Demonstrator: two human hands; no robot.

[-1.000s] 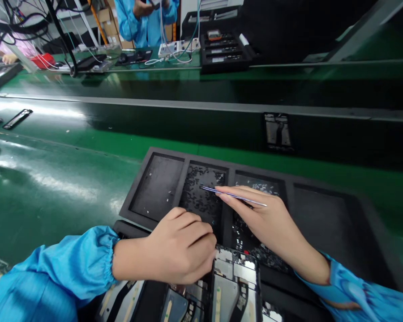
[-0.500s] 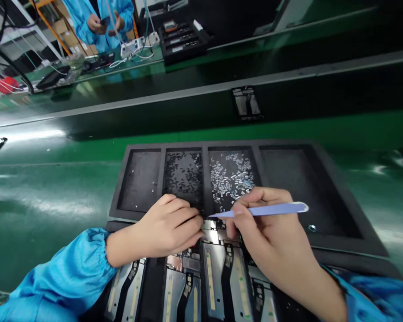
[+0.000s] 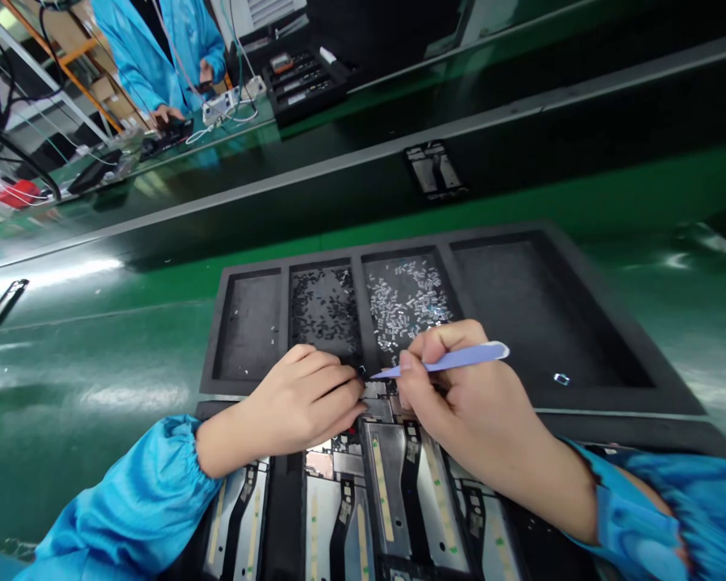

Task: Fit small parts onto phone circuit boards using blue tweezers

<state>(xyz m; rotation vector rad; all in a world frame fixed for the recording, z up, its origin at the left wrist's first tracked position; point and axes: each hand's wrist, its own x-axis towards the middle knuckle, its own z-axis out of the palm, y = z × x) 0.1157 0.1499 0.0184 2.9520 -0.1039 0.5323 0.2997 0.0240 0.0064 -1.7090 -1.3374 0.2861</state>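
My right hand (image 3: 469, 383) pinches a pair of lavender tweezers (image 3: 465, 356), tips pointing left. The tips hover by the top end of an opened phone (image 3: 399, 476), which has a metal back, yellow adhesive strips and a black flex cable. My left hand (image 3: 311, 399) is closed at that phone's upper left corner, fingers bent together; its thumb is mostly hidden. A tiny light piece (image 3: 361, 369) shows beside its fingertips. More opened phones (image 3: 339, 524) lie in the black foam below my hands.
Beyond my hands stands a black foam tray (image 3: 356, 311) with small black pieces (image 3: 323, 307) and silver pieces (image 3: 402, 303) in separate compartments. Another phone (image 3: 434, 169) lies farther back. A person in a blue coat (image 3: 163, 56) works across the green bench.
My right hand with the tweezers has shifted slightly left and up in view. My left hand keeps its place at the phone. The view has tilted, and the other person's hands have moved apart.
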